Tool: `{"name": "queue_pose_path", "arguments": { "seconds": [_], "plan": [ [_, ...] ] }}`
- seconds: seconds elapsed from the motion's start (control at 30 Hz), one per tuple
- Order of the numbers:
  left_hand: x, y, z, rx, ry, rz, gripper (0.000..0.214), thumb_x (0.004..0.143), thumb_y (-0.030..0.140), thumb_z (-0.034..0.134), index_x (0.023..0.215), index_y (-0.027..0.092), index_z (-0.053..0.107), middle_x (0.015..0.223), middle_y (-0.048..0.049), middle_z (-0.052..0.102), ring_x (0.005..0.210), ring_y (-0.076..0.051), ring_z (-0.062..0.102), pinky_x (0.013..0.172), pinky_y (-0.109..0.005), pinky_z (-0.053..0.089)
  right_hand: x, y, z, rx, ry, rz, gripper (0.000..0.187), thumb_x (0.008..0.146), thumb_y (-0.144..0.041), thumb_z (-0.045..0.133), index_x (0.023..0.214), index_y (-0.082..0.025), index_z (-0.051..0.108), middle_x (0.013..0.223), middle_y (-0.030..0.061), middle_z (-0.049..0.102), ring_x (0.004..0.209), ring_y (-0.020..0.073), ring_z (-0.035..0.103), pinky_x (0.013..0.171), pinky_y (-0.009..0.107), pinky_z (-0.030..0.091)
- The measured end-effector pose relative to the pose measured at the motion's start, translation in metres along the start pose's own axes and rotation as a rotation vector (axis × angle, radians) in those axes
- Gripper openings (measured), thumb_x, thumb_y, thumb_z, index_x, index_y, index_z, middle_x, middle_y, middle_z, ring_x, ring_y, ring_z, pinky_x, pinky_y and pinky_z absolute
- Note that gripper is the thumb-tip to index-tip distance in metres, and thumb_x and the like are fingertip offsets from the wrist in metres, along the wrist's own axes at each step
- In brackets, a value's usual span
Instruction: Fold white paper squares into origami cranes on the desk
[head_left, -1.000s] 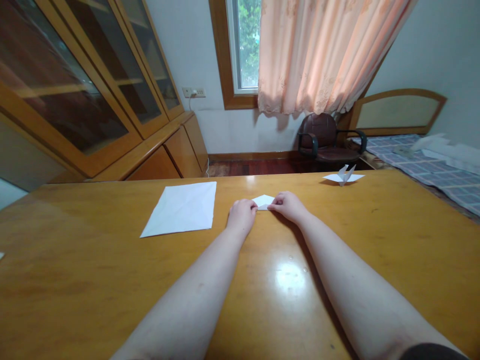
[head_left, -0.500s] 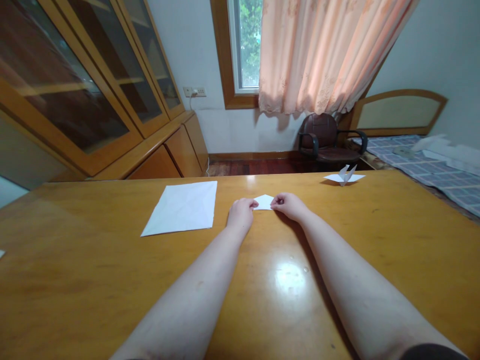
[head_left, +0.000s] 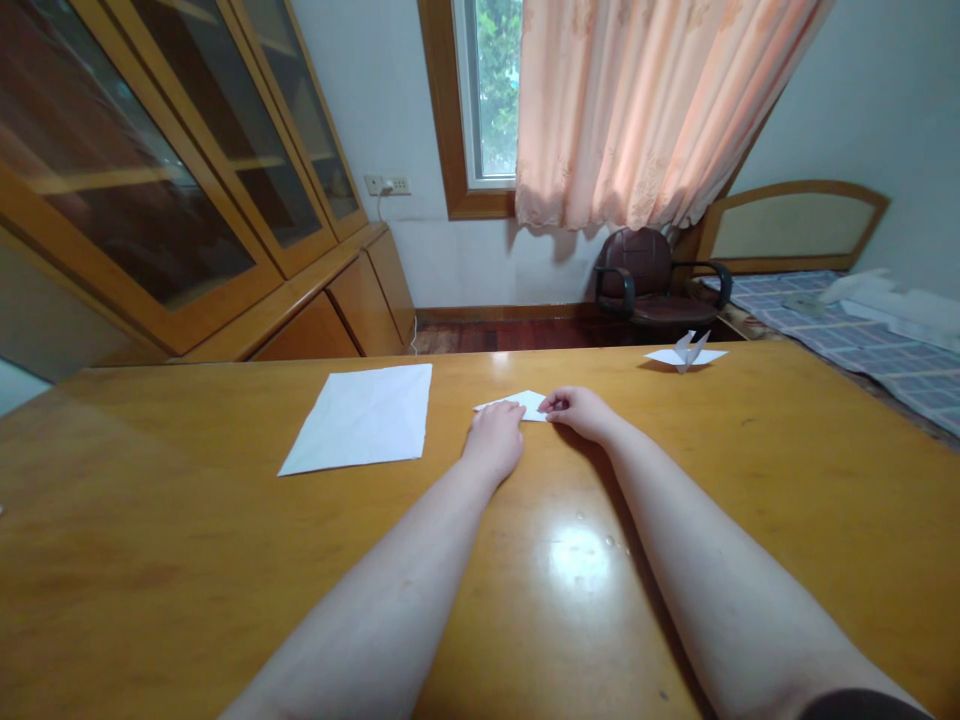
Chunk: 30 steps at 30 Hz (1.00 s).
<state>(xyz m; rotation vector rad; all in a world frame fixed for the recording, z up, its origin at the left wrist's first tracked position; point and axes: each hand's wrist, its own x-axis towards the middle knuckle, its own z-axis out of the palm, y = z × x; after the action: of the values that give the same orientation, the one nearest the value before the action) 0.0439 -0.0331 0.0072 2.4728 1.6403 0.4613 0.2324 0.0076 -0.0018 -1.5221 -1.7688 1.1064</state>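
Observation:
A small piece of folded white paper (head_left: pixel 532 402) lies on the wooden table (head_left: pixel 375 560), its peak pointing away from me. My left hand (head_left: pixel 496 436) rests over the paper's left part, with closed fingers pressing it down; a thin pointed tip shows beyond the knuckles. At the right end, my right hand (head_left: pixel 576 410) pinches the paper between thumb and bent fingers. The hands cover much of the folds.
To the left lies a flat, creased sheet of white paper (head_left: pixel 364 418). A folded paper crane (head_left: pixel 686 354) stands near the table's far right edge. Beyond the table are a brown armchair (head_left: pixel 637 275), a bed (head_left: pixel 840 310) and a glass-fronted cabinet (head_left: pixel 292 265).
My left hand has shifted right and nearer, from the paper's left edge onto the paper, and a pointed left tip now shows. My right hand has stayed at the right end.

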Motion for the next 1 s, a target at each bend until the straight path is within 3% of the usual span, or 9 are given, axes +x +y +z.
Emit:
{"name": "queue_pose_path", "arguments": {
  "seconds": [0.13,0.27,0.57,1.0],
  "plan": [
    [-0.0042,0.0072,0.0048,0.042,-0.117,0.072,0.048,0.089,0.023,0.041,0.136,0.015,0.043,0.143,-0.0089,0.043,0.134,-0.023,0.035,0.112,-0.043,0.025,0.0016,0.0024,0.0013,0.016,0.004,-0.015,0.017,0.064,-0.014,0.064,0.08,-0.014,0.069,0.067,-0.0001,0.062,0.063,0.0116,0.054,0.064,0.023,0.042],
    [-0.005,0.007,0.008,0.077,-0.175,0.081,0.052,0.092,0.027,0.036,0.142,0.017,0.032,0.149,-0.009,0.033,0.139,-0.024,0.027,0.113,-0.046,0.021,0.0015,0.0007,0.0012,-0.011,0.017,-0.018,0.016,0.065,-0.013,0.064,0.081,-0.014,0.069,0.068,0.0005,0.064,0.065,0.0115,0.055,0.065,0.022,0.043],
    [-0.0049,0.0069,0.0063,0.064,-0.277,0.09,0.057,0.092,0.04,0.036,0.145,0.021,0.027,0.154,-0.0112,0.019,0.142,-0.028,0.014,0.114,-0.049,0.013,0.0003,-0.0005,-0.0014,-0.073,0.048,-0.024,0.017,0.072,-0.016,0.058,0.084,-0.015,0.07,0.072,0.002,0.066,0.065,0.0119,0.056,0.064,0.022,0.043],
    [-0.0046,0.0074,0.002,0.041,-0.304,0.094,0.054,0.093,0.043,0.036,0.144,0.028,0.03,0.155,-0.009,0.018,0.142,-0.029,0.014,0.114,-0.05,0.013,-0.0015,-0.0029,-0.0028,-0.005,0.034,-0.013,0.021,0.068,-0.01,0.061,0.087,-0.013,0.069,0.073,0.0021,0.066,0.065,0.0108,0.056,0.067,0.022,0.045]
  ]
}}
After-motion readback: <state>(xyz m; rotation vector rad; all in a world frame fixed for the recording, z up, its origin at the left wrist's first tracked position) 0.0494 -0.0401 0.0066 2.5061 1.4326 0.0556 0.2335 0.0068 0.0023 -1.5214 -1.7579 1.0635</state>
